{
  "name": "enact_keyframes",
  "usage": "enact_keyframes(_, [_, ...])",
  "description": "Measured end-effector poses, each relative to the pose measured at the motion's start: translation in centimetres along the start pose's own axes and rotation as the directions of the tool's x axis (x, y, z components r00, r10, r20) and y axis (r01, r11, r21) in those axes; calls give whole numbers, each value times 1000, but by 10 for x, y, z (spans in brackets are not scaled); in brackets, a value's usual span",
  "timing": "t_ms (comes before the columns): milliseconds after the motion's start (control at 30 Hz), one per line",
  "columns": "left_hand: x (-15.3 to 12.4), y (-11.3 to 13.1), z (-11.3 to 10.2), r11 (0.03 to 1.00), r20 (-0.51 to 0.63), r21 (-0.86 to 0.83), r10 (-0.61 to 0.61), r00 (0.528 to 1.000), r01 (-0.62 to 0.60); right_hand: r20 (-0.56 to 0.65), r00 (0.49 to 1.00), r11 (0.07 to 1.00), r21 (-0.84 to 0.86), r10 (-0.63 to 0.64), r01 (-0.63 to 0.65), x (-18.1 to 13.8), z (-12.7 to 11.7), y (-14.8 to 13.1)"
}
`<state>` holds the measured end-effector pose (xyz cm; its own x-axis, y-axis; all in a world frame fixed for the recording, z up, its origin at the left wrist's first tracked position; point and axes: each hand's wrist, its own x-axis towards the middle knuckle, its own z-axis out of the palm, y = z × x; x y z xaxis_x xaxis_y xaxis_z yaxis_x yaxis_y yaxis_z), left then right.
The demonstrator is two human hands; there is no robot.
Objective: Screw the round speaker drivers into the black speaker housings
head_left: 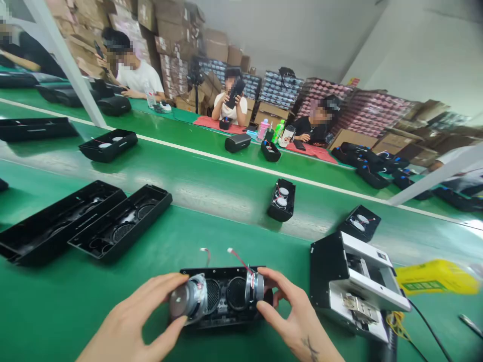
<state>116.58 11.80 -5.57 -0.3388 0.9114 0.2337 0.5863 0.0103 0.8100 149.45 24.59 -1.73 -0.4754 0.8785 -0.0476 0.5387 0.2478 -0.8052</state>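
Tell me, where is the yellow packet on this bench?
In the head view the yellow packet lies at the far right on the green bench, just right of the black-and-white machine, away from both hands.

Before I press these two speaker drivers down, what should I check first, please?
1. Left hand has a grip on the left driver: ok.
2. Right hand has a grip on the right driver: ok.
3. Speaker housing lies flat on the green table: ok.
4. Red and white wire clear of the opening: ok, it sticks up above the right driver.
5. Drivers square over the round grilles: not ok, both are tilted.
6. Wire solder joints sound: cannot tell.
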Motion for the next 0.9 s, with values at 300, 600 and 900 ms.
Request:
enact_keyframes(300, [21,16,46,915,311,183,293,904,-360,134,980,945,-273,-147,179,5,3,2])
enact_keyframes(600, [24,20,55,805,303,318,414,858,-501,308,939,803,-516,-151,299,21,11,-15])
enact_keyframes(900, [25,25,57,749,395,364,414,820,-554,264,923,699,-602,-281,385,27,19,-17])
